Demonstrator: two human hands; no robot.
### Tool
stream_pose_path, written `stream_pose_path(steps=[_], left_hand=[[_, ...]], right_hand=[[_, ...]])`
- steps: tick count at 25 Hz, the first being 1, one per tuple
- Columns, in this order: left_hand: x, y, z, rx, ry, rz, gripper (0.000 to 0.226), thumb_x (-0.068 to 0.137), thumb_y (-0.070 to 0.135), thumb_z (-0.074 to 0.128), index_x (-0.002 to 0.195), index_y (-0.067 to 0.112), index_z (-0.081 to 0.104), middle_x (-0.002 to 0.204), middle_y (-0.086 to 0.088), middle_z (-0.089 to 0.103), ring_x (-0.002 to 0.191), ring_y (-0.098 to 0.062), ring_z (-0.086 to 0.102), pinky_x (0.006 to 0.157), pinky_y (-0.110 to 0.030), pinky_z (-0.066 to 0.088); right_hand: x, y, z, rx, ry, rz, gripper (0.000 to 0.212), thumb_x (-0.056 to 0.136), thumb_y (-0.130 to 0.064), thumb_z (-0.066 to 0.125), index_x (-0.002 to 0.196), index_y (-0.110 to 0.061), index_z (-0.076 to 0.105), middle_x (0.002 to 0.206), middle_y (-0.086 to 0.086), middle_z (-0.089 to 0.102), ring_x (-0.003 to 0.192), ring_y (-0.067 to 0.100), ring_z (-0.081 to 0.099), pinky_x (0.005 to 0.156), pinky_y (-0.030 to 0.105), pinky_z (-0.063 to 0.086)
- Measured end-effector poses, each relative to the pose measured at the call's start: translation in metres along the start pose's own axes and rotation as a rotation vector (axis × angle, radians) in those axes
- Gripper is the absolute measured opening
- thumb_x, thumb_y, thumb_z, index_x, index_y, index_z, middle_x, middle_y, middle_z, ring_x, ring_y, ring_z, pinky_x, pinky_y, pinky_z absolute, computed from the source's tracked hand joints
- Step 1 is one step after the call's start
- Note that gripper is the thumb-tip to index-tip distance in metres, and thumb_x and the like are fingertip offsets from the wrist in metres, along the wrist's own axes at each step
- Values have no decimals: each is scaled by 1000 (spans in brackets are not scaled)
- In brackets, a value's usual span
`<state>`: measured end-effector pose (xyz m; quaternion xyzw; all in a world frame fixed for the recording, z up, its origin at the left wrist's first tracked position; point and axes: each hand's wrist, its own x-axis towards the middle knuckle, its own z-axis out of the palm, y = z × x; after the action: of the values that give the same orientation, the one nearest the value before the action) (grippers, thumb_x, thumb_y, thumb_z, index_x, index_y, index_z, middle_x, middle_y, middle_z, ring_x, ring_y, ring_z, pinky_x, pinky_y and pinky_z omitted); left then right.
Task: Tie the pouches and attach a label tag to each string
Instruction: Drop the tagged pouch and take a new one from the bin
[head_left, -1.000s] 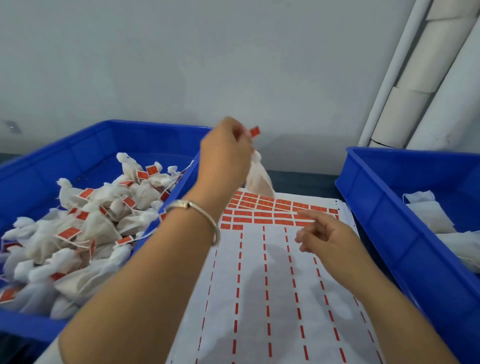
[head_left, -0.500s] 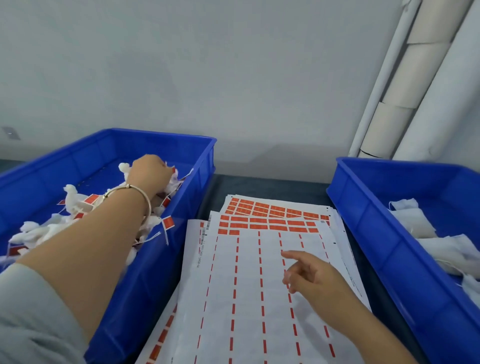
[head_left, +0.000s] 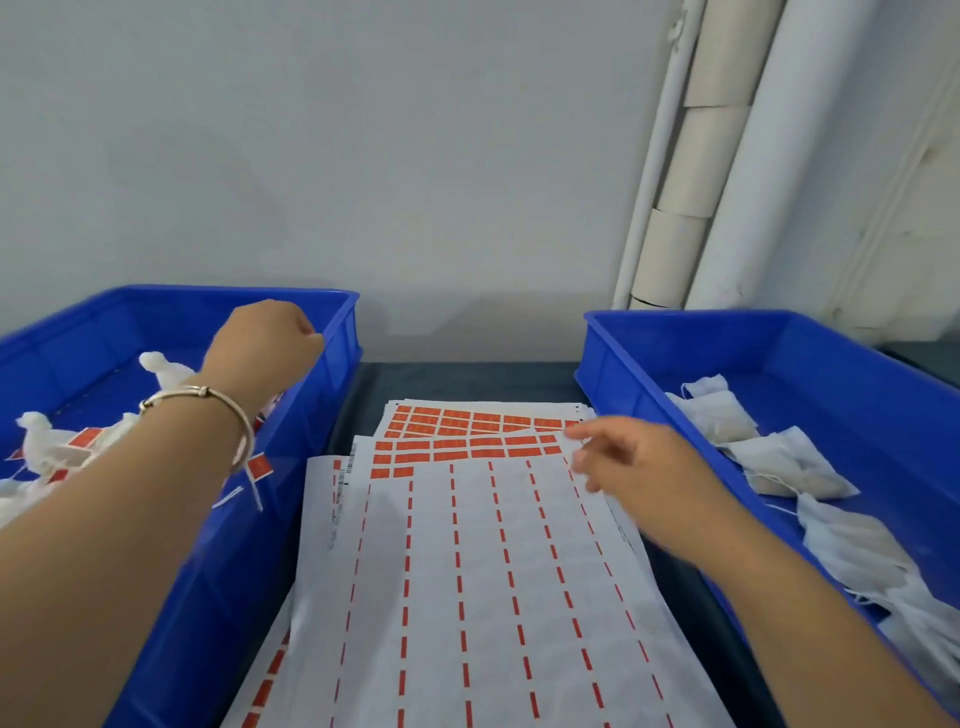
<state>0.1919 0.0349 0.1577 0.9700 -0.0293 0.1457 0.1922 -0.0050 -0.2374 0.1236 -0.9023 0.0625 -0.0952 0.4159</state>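
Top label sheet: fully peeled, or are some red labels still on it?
Partly peeled. The top label sheet keeps red labels only along its far end; nearer rows are bare.

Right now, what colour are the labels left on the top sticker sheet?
Orange-red labels on a white sheet, clearest in the head view.

- Left hand (head_left: 265, 340): mid-left of the frame, arm stretched forward, fingers curled under, holding nothing visible.
- Right hand (head_left: 636, 457): centre-right, fingers loosely spread, pointing left, blurred.
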Motion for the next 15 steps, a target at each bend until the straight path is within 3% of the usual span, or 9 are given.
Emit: stream_pose_path(steps=[3, 5, 8, 10, 12, 14, 15], left_hand=[[-32, 38, 18, -65, -10, 111, 22, 91, 21, 48, 75, 11, 61, 69, -7, 61, 58, -17, 53, 47, -24, 36], [-65, 56, 44, -159, -87, 172, 14, 93, 25, 52, 88, 20, 64, 74, 3, 61, 62, -8, 54, 49, -17, 36], [-122, 65, 93, -269, -238, 201, 18, 91, 33, 57, 107, 30, 64, 101, 10, 63, 73, -1, 56, 60, -13, 46], [-155, 64, 125, -272, -322, 216, 21, 90, 38, 56, 109, 33, 63, 116, 12, 61, 86, -2, 58, 77, -16, 50], [-179, 63, 149, -241, -349, 253, 27, 90, 44, 52, 114, 35, 61, 124, 15, 58, 101, -2, 52, 93, -17, 39], [-193, 59, 166, -202, -316, 309, 34, 92, 48, 46, 122, 35, 57, 134, 20, 49, 119, -2, 44, 102, -18, 27], [-196, 58, 170, -194, -295, 331, 36, 92, 49, 43, 124, 37, 54, 138, 22, 44, 126, -3, 38, 105, -19, 21]], right_hand=[[4, 3, -49, 21, 145, 32, 22, 92, -17, 54, 91, -38, 62, 74, -15, 67, 65, -7, 62, 62, 18, 49], [13, 20, -83, -50, 228, 95, 27, 91, -11, 52, 90, -34, 66, 72, -13, 67, 65, 4, 64, 66, 24, 49], [33, 74, -122, -242, 265, 311, 27, 92, -2, 48, 92, -22, 66, 97, -1, 69, 82, 15, 63, 71, 27, 47], [43, 122, -135, -473, 187, 446, 27, 93, -3, 46, 105, -15, 67, 122, 8, 62, 104, 25, 58, 85, 34, 45], [47, 159, -132, -645, 11, 498, 31, 94, -11, 49, 123, -14, 60, 136, 10, 52, 119, 27, 51, 94, 34, 41], [51, 184, -122, -783, -152, 501, 33, 94, -24, 54, 125, -16, 56, 132, 8, 54, 116, 26, 52, 91, 31, 41], [53, 190, -116, -853, -193, 505, 27, 92, -29, 55, 117, -18, 58, 124, 6, 58, 107, 24, 55, 86, 31, 43]])
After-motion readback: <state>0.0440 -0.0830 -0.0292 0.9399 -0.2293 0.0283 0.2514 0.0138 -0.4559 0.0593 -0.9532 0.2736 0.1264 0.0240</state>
